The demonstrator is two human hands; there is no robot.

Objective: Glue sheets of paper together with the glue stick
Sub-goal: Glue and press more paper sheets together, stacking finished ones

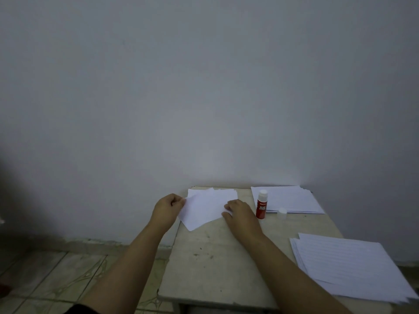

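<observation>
A white sheet of paper [204, 208] lies tilted over a small pile of sheets [226, 193] at the far left of the table [210, 257]. My left hand [166, 208] pinches the sheet's left edge. My right hand [240, 215] rests on its right corner with fingers lying flat. A red glue stick [261, 205] stands upright and uncapped just right of my right hand. Its white cap [282, 213] sits on the table beside it.
A stack of lined sheets [292, 199] lies at the far right against the wall. Another larger stack [349, 266] fans out at the near right edge. The table's left edge drops to a tiled floor [56, 275].
</observation>
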